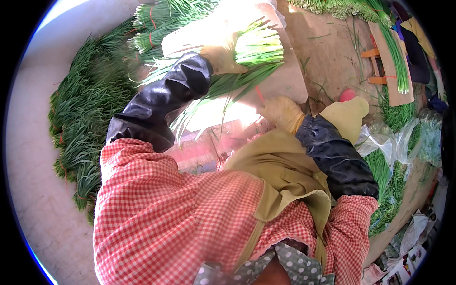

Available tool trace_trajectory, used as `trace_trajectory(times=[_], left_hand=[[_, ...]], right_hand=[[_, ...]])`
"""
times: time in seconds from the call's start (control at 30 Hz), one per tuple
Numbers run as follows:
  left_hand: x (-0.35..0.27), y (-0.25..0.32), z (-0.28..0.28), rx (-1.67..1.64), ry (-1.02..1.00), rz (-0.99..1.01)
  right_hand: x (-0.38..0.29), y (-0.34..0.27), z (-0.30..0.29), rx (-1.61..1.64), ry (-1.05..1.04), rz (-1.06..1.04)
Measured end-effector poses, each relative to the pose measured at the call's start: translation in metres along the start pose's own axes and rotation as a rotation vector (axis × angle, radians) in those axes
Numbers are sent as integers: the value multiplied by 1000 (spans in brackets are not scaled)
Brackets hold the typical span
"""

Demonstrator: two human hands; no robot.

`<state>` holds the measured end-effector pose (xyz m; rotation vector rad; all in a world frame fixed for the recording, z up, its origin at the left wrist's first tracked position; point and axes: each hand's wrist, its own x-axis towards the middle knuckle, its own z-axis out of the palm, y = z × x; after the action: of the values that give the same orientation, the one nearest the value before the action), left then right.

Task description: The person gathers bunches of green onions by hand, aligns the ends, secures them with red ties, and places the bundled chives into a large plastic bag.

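My left hand (pixel 221 55), in a pale yellowish glove, is closed around a bundle of garlic chives (pixel 259 46). The pale stem ends point up and to the right, and long green leaves trail down and left below the wrist. Under the bundle lies a flat light-brown board (pixel 294 80), its left part washed out by glare. Near the board's lower edge is my right hand (pixel 283 113), gloved too, with a thin red tie (pixel 259 93) standing up at its fingertips. Its fingers look closed on the tie.
Tied bundles of chives (pixel 96 107) are heaped along the pale wall (pixel 32 142) on the left. More chives (pixel 342 9) lie at the top right. A second board (pixel 390 64) holds a few chives, with another person (pixel 418 46) beside it. Plastic bags (pixel 388 139) lie at right.
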<state>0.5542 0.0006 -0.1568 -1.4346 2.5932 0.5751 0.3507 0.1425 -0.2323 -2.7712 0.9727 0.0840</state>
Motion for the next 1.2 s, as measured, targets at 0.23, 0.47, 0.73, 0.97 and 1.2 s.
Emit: trace_trajectory(times=[0.23,0.47,0.73,0.97,1.2], left_hand=[[12,-35,18,72,24,80],[28,-41,26,53,-134,102],[12,-84,-53,-942,-529,172],[91,-101,-30,560,-22,-24],[54,-69,18,-394,685,-509]], right_hand=[[62,-12,-81,580,539,184],[151,54,-97,138,597,281],[175,72,-83,174,344,540],[182,89,-77,142,81,596],[180,64,-81,183,282,688]])
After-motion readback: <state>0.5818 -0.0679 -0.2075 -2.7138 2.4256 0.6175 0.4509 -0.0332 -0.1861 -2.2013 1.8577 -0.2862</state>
